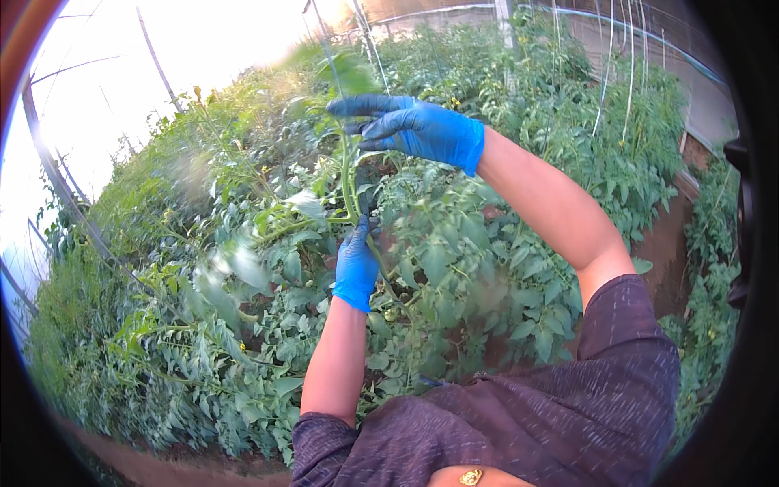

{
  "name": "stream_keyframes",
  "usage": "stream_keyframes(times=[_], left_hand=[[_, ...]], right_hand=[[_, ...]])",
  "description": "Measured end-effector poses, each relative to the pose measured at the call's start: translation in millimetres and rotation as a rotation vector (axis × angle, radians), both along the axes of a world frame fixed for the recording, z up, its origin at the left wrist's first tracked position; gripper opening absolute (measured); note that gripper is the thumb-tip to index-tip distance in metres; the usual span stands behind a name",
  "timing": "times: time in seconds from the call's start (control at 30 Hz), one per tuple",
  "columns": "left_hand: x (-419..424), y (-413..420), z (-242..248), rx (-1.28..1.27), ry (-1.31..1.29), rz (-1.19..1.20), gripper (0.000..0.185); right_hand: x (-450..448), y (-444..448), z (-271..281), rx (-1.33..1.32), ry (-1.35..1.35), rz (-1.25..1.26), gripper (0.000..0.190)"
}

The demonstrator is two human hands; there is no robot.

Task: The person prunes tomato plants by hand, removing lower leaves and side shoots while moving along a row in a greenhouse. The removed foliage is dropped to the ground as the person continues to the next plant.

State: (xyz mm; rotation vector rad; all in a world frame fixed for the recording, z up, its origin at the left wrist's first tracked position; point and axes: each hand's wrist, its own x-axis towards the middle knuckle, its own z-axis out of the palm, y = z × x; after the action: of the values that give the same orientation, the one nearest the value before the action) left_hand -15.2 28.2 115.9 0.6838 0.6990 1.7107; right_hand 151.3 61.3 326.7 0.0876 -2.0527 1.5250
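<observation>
My left hand [358, 259], in a blue glove with darkened fingers, is closed around the green stem of a tomato plant [348, 182], just below a fork where a side branch [292, 226] leaves to the left. Higher up, my gloved right hand [414, 131] reaches across from the right with its fingers stretched out at the stem's upper part. A support string [331, 61] runs up from there. Whether those fingers pinch the stem or string is hidden. Above them a leafy tip [353, 76] is blurred.
Dense tomato foliage [438, 243] surrounds both hands, with small yellow flowers in places. White strings [631, 73] hang at the upper right near a pale post [505, 36]. Bare soil [663, 262] shows at the right. Slanting poles [55, 164] stand along the bright left side.
</observation>
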Motion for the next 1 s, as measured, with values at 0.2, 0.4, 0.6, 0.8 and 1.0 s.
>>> stream_keyframes(times=[0.2, 0.4, 0.6, 0.8, 1.0], left_hand=[[-60, 22, -38, 0.088, 0.308, 0.236, 0.02], [-73, 0, 24, 0.123, 0.392, 0.241, 0.025], [-66, -12, 50, 0.169, 0.566, 0.341, 0.032], [-82, -19, 46, 0.21, 0.705, 0.506, 0.034], [-89, -65, 53, 0.295, 0.896, 0.765, 0.039]], right_hand=[[32, -32, -54, -0.114, 0.18, -0.146, 0.034], [63, -93, -219, -0.249, -0.044, -0.363, 0.031], [145, -156, -325, -0.439, -0.442, -0.996, 0.025], [187, -167, -361, -0.621, -0.259, -1.225, 0.026], [190, -112, -326, -0.473, -0.164, -1.179, 0.026]])
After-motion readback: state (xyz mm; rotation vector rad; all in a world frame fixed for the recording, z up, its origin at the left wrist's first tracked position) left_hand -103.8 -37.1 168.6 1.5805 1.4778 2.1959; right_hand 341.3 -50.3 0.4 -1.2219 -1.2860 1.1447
